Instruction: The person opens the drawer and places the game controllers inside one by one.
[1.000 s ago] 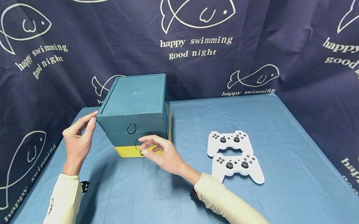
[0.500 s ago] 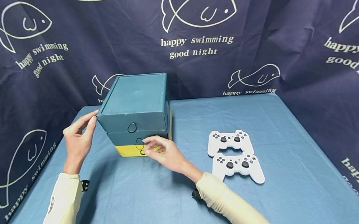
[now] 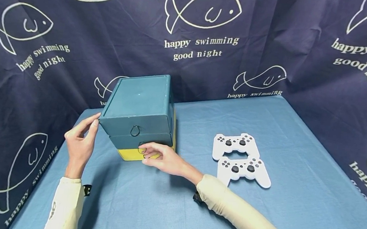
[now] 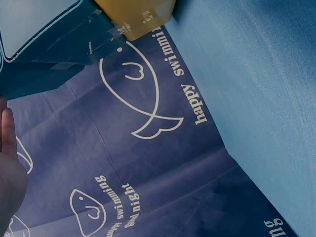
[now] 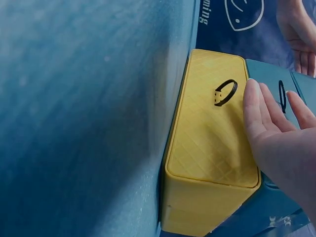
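Observation:
A small stacked drawer box stands at the back left of the table in the head view, with two teal drawers above a yellow drawer. Black ring pulls hang on the drawer fronts. With fingertips at the upper left front corner, my left hand steadies against the box; only part of it shows in the left wrist view. My right hand is in front of the lower drawers. Its spread fingers and thumb lie around the middle drawer's ring pull; contact is unclear. The yellow drawer's ring pull is beside them.
Two white game controllers lie on the blue cloth-covered table, to the right of the box, one partly overlapping the other. A dark blue fish-print curtain rises behind and along the sides.
My right hand shifted slightly right, then back left and a little lower, its fingertips nearer the middle ring pull. My left hand stays at the corner, and the drawers have not moved.

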Motion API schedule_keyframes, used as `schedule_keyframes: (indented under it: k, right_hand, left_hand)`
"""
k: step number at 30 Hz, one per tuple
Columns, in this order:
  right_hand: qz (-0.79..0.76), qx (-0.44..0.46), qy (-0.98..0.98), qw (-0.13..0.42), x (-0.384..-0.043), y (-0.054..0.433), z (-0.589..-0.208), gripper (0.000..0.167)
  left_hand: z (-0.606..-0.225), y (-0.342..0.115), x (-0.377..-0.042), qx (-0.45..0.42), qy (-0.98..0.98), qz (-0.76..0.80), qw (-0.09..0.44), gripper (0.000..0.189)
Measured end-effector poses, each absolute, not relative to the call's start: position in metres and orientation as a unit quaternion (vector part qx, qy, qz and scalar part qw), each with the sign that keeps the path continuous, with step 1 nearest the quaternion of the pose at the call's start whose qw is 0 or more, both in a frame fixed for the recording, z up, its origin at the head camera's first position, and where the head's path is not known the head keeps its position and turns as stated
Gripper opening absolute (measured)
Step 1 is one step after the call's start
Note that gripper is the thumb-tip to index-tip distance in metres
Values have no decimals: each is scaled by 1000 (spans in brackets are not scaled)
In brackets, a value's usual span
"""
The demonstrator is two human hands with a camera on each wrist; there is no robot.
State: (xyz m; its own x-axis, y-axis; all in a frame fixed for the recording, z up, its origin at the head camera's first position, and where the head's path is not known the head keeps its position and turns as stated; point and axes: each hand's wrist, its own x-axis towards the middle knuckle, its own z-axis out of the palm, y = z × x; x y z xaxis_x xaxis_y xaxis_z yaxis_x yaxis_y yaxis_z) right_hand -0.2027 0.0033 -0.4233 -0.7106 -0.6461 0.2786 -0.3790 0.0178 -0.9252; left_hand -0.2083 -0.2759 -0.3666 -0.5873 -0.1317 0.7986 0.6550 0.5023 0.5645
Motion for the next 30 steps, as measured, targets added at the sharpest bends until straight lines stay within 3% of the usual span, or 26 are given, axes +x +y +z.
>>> schedule_keyframes:
  k: [30]
  right_hand:
    - [-610, -379, 688, 108, -203, -8, -425, 38]
  left_hand:
    - [-365, -276, -208, -178, -756, -471, 419, 24]
